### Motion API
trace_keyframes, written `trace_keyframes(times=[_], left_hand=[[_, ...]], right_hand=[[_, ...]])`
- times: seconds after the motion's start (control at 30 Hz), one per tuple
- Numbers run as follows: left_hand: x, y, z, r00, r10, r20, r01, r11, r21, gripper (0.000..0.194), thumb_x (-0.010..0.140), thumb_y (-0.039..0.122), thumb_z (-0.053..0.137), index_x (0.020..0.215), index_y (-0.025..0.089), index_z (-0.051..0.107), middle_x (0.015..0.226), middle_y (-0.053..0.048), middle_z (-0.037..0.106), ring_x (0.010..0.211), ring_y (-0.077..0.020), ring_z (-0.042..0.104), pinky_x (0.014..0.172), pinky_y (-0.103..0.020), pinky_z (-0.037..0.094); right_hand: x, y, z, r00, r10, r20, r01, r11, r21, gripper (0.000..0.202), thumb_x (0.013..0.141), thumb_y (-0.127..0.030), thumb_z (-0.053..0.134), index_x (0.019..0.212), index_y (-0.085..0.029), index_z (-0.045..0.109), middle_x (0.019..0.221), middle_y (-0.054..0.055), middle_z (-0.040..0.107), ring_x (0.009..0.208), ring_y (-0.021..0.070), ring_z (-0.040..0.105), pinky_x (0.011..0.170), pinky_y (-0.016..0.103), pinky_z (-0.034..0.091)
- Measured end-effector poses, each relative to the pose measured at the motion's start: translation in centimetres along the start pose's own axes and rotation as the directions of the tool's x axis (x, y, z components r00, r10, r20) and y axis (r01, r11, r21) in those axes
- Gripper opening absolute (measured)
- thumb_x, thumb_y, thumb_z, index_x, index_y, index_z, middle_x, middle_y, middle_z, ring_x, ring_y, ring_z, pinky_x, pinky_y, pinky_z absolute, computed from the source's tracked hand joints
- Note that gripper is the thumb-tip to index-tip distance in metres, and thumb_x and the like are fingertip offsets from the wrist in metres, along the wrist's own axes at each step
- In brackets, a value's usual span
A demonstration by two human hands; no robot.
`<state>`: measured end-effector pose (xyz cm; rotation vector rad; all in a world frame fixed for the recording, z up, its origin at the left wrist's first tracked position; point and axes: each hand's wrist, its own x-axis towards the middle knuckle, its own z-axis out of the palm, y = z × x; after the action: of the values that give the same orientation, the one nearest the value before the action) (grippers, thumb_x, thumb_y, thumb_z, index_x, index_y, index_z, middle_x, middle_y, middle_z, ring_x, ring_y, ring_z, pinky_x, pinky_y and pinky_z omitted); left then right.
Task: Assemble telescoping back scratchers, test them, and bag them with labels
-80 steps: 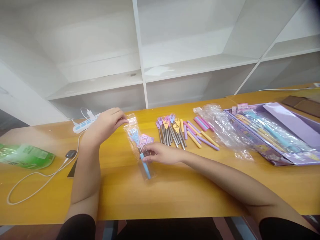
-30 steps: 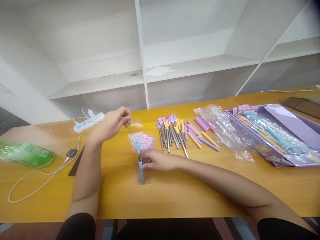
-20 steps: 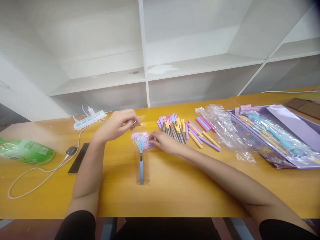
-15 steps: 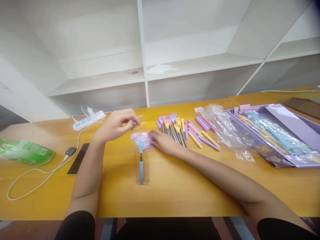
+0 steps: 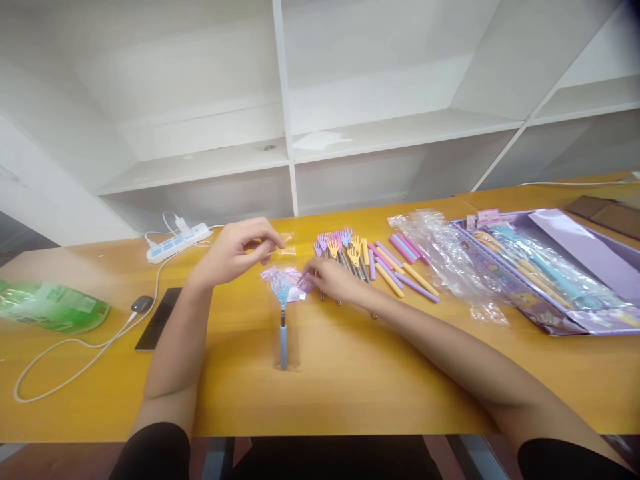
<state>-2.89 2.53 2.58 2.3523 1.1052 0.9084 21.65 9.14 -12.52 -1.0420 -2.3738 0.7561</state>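
A blue claw-headed scratcher (image 5: 283, 333) lies in a clear bag on the table, its head over pink printed cards (image 5: 299, 292). My left hand (image 5: 245, 248) hovers above and left of it, thumb and index finger pinched near a small clear packet (image 5: 287, 243); what they hold, if anything, is too small to tell. My right hand (image 5: 325, 277) has its fingers pressed together on a pink card at the right of the pile. Just beyond it lie several scratchers (image 5: 354, 253) with pink, purple and yellow heads. Coloured tubes (image 5: 395, 267) lie to their right.
Clear plastic bags (image 5: 440, 257) lie beside a purple box (image 5: 530, 313) of wrapped items at right. At left are a power strip (image 5: 179, 243), white cable, black phone (image 5: 159, 320) and green bottle pack (image 5: 55, 307). White shelving (image 5: 320, 150) stands behind.
My right hand has closed on a card and lifted it slightly from the pile. My left hand has shifted slightly right. The handles of some scratchers beside my right hand have moved nearer to me.
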Motion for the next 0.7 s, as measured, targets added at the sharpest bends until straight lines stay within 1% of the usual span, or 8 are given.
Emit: trace_keyframes(times=[0.07, 0.17, 0.23, 0.3, 0.37, 0.43, 0.6, 0.7], left_hand=[[-0.1, 0.1, 0.0, 1.0, -0.01, -0.014, 0.01, 1.0, -0.021, 0.02, 0.102, 0.024, 0.059, 0.098, 0.024, 0.079, 0.093, -0.004, 0.071, 0.067, -0.0112, 0.066, 0.064, -0.027, 0.056], [-0.1, 0.4, 0.1, 0.999, -0.028, -0.035, 0.025, 0.996, -0.087, 0.018, 0.102, 0.025, 0.063, 0.098, 0.023, 0.081, 0.092, -0.005, 0.072, 0.068, -0.0112, 0.067, 0.064, -0.026, 0.057], [-0.1, 0.6, 0.0, 0.998, -0.032, -0.047, 0.024, 0.987, -0.156, 0.017, 0.102, 0.027, 0.066, 0.098, 0.021, 0.082, 0.094, -0.006, 0.073, 0.071, -0.0119, 0.069, 0.067, -0.025, 0.06], [-0.2, 0.6, -0.1, 0.999, -0.033, -0.03, 0.025, 0.972, -0.234, 0.02, 0.103, 0.03, 0.067, 0.101, 0.019, 0.083, 0.097, -0.007, 0.075, 0.076, -0.0135, 0.073, 0.073, -0.026, 0.063], [-0.3, 0.5, -0.1, 0.999, -0.041, 0.012, 0.043, 0.945, -0.324, 0.025, 0.105, 0.034, 0.065, 0.105, 0.018, 0.084, 0.102, -0.01, 0.077, 0.082, -0.0161, 0.076, 0.079, -0.028, 0.066], [-0.4, 0.2, -0.1, 0.997, -0.057, 0.045, 0.071, 0.907, -0.416, 0.03, 0.106, 0.038, 0.064, 0.111, 0.017, 0.084, 0.112, -0.013, 0.079, 0.087, -0.0194, 0.079, 0.083, -0.032, 0.068], [-0.5, -0.6, 0.1, 0.994, -0.067, 0.085, 0.105, 0.784, -0.612, 0.04, 0.106, 0.046, 0.063, 0.122, 0.015, 0.082, 0.129, -0.02, 0.078, 0.104, -0.0303, 0.08, 0.094, -0.046, 0.068], [-0.4, -0.7, 0.2, 0.99, -0.036, 0.14, 0.126, 0.686, -0.717, 0.052, 0.106, 0.055, 0.059, 0.123, 0.012, 0.082, 0.131, -0.023, 0.076, 0.116, -0.0376, 0.077, 0.103, -0.057, 0.063]], right_hand=[[-0.4, -1.1, -2.2, 0.997, 0.012, -0.073, -0.011, 1.0, 0.021, 0.012, 0.1, -0.016, 0.062, 0.1, -0.018, 0.073, 0.1, 0.007, 0.074, 0.089, 0.0181, 0.065, 0.083, 0.032, 0.046], [-2.0, -3.4, -5.8, 0.97, 0.024, -0.241, -0.006, 0.997, 0.073, 0.012, 0.103, -0.03, 0.063, 0.103, -0.02, 0.07, 0.1, 0.005, 0.075, 0.082, 0.0169, 0.062, 0.077, 0.033, 0.046], [-3.3, -5.2, -7.8, 0.922, 0.014, -0.387, 0.079, 0.972, 0.223, 0.016, 0.101, -0.037, 0.069, 0.104, -0.022, 0.069, 0.098, 0.005, 0.074, 0.081, 0.0171, 0.064, 0.073, 0.034, 0.049], [-4.5, -7.0, -9.2, 0.898, -0.001, -0.439, 0.199, 0.893, 0.403, 0.021, 0.099, -0.041, 0.073, 0.107, -0.023, 0.065, 0.1, 0.004, 0.074, 0.083, 0.0173, 0.069, 0.074, 0.035, 0.055], [-5.2, -8.6, -9.9, 0.902, -0.031, -0.431, 0.275, 0.811, 0.516, 0.025, 0.099, -0.042, 0.074, 0.11, -0.024, 0.061, 0.103, 0.004, 0.074, 0.085, 0.0171, 0.073, 0.078, 0.036, 0.06], [-5.2, -10.0, -10.2, 0.908, -0.071, -0.413, 0.307, 0.783, 0.541, 0.025, 0.099, -0.042, 0.073, 0.11, -0.024, 0.06, 0.103, 0.004, 0.075, 0.084, 0.0165, 0.075, 0.079, 0.036, 0.062], [-3.7, -11.8, -10.1, 0.909, -0.152, -0.387, 0.336, 0.817, 0.469, 0.015, 0.102, -0.034, 0.07, 0.101, -0.022, 0.059, 0.093, 0.001, 0.074, 0.084, 0.0151, 0.075, 0.077, 0.033, 0.061], [-3.2, -11.6, -9.9, 0.877, -0.211, -0.431, 0.371, 0.869, 0.328, 0.007, 0.102, -0.026, 0.068, 0.1, -0.021, 0.063, 0.095, 0.001, 0.075, 0.087, 0.0136, 0.074, 0.079, 0.031, 0.06]])
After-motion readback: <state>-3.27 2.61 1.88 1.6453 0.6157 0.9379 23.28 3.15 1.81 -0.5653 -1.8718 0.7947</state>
